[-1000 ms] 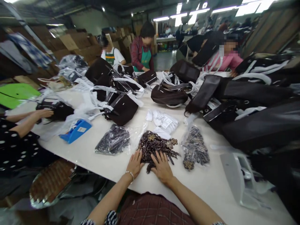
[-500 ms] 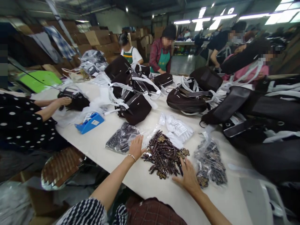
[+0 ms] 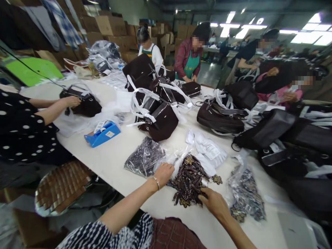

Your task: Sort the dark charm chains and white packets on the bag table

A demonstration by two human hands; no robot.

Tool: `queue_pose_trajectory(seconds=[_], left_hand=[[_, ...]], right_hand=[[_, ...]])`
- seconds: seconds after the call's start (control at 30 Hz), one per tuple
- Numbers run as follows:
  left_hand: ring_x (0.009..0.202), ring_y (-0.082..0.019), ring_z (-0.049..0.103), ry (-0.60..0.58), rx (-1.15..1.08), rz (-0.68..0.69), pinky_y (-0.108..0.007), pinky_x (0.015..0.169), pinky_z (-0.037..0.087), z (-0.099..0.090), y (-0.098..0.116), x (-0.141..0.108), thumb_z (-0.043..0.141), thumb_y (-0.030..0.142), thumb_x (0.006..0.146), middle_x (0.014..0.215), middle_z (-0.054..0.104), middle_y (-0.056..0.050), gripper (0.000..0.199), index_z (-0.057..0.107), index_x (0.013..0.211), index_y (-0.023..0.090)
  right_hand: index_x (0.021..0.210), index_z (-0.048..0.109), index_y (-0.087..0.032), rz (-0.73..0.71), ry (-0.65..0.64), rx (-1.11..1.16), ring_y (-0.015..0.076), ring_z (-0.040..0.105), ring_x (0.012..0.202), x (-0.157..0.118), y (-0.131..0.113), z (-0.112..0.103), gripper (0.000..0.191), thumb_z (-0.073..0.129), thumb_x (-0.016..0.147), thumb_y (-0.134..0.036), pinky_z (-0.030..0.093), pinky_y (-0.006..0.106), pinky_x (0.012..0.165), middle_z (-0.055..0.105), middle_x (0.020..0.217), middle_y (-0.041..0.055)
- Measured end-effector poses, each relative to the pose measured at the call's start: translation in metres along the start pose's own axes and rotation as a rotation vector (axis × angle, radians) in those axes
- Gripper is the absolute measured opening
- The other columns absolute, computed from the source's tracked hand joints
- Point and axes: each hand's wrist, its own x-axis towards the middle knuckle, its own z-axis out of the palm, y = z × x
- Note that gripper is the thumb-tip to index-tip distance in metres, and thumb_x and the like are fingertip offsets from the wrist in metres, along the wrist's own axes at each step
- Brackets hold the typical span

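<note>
A heap of dark brown beaded strands with gold-toned flower-shaped ends (image 3: 188, 180) lies on the pale table (image 3: 116, 171). At its left edge is my left hand (image 3: 164, 174), wearing a bracelet, with its fingers bent together beside a clear plastic bag (image 3: 176, 154); what they hold is hidden. My right hand (image 3: 214, 200) reaches the heap's right side, thumb and fingers closing on dark strands. One flower-shaped piece (image 3: 217, 179) lies apart at the right. Filled clear bags flank the heap: a dark-filled one (image 3: 145, 157) on the left and another (image 3: 247, 193) on the right.
Dark handbags (image 3: 160, 119) with white-wrapped handles crowd the table's far side and right. A blue tape dispenser (image 3: 105, 133) stands at the left, near a co-worker's hands (image 3: 71, 102) on a bag. White packets (image 3: 207, 148) lie behind the heap. A stool (image 3: 62, 186) stands lower left.
The view has shifted, so the table's things appear farther right. My left hand's fingers have drawn together. My right hand's spread fingers have closed at the heap, and a flower piece now lies separate.
</note>
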Motion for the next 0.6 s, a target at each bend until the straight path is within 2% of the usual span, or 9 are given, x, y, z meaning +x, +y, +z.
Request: queue_pose_trajectory(seconds=[0.1,0.13,0.2,0.3,0.37,0.4,0.43,0.5,0.6], left_hand=[[0.128,-0.025,0.046,0.045,-0.109,0.203,-0.04,0.106,0.041,-0.001,0.001,-0.043,0.058,0.017,0.085,0.134,0.054,-0.012,0.03,0.056,0.115,0.017],[0.132,-0.025,0.043,0.093,-0.15,0.245,-0.041,0.108,0.04,-0.001,-0.003,-0.057,0.059,0.017,0.084,0.139,0.05,-0.012,0.036,0.053,0.119,0.018],[0.132,-0.024,0.043,0.221,-0.209,0.236,-0.043,0.107,0.042,-0.003,-0.019,-0.082,0.055,0.015,0.086,0.139,0.05,-0.012,0.036,0.052,0.121,0.02],[0.126,-0.024,0.051,0.406,-0.187,0.038,-0.046,0.102,0.048,-0.007,-0.055,-0.111,0.046,0.012,0.09,0.131,0.057,-0.012,0.03,0.054,0.117,0.02],[0.12,-0.024,0.056,0.483,-0.149,-0.062,-0.046,0.099,0.052,-0.008,-0.081,-0.126,0.046,0.013,0.09,0.126,0.059,-0.011,0.029,0.055,0.116,0.021],[0.117,-0.024,0.058,0.51,-0.135,-0.089,-0.045,0.097,0.053,-0.008,-0.093,-0.134,0.046,0.015,0.091,0.125,0.06,-0.011,0.029,0.055,0.117,0.021],[0.115,-0.024,0.059,0.532,-0.126,-0.101,-0.045,0.095,0.055,-0.007,-0.104,-0.142,0.047,0.017,0.091,0.124,0.06,-0.011,0.028,0.055,0.118,0.021],[0.112,-0.026,0.061,0.561,-0.125,-0.101,-0.047,0.092,0.057,-0.003,-0.127,-0.159,0.049,0.021,0.09,0.123,0.061,-0.011,0.03,0.053,0.12,0.022],[0.106,-0.029,0.064,0.561,-0.155,-0.061,-0.051,0.088,0.059,0.01,-0.159,-0.179,0.049,0.019,0.088,0.118,0.064,-0.01,0.034,0.052,0.121,0.025]], right_hand=[[0.098,0.069,-0.021,-0.067,0.323,0.146,0.0241,0.066,0.096,0.016,-0.043,-0.043,0.035,0.039,0.094,-0.039,0.048,0.04,0.092,0.071,0.104,0.0089],[0.1,0.068,-0.02,-0.149,0.413,0.184,0.0226,0.064,0.099,0.026,-0.065,-0.051,0.033,0.041,0.094,-0.038,0.047,0.039,0.094,0.07,0.105,0.0087],[0.116,0.063,-0.02,-0.33,0.448,0.203,0.0208,0.058,0.113,0.054,-0.115,-0.056,0.031,0.049,0.092,-0.034,0.042,0.036,0.103,0.065,0.119,0.0091],[0.144,0.038,-0.016,-0.392,0.27,0.024,0.0286,0.029,0.141,0.107,-0.182,-0.044,0.081,0.074,0.073,-0.034,0.025,0.044,0.116,0.035,0.152,0.0156],[0.151,0.021,-0.014,-0.216,0.109,-0.082,0.0355,0.011,0.146,0.139,-0.21,-0.032,0.113,0.084,0.06,-0.037,0.012,0.052,0.118,0.011,0.158,0.0201],[0.152,0.014,-0.014,-0.108,0.031,-0.104,0.0375,0.009,0.146,0.152,-0.219,-0.027,0.122,0.085,0.056,-0.038,0.011,0.055,0.117,0.006,0.159,0.0221],[0.152,0.01,-0.014,-0.016,-0.039,-0.106,0.0384,0.014,0.145,0.162,-0.224,-0.024,0.125,0.085,0.056,-0.04,0.013,0.056,0.116,0.006,0.158,0.024],[0.151,0.014,-0.014,0.097,-0.144,-0.08,0.0378,0.034,0.138,0.174,-0.23,-0.02,0.12,0.083,0.058,-0.042,0.024,0.055,0.112,0.027,0.152,0.0266],[0.135,0.048,-0.015,0.119,-0.214,-0.033,0.0334,0.059,0.116,0.18,-0.24,-0.02,0.083,0.078,0.064,-0.043,0.039,0.049,0.102,0.063,0.123,0.0196]])
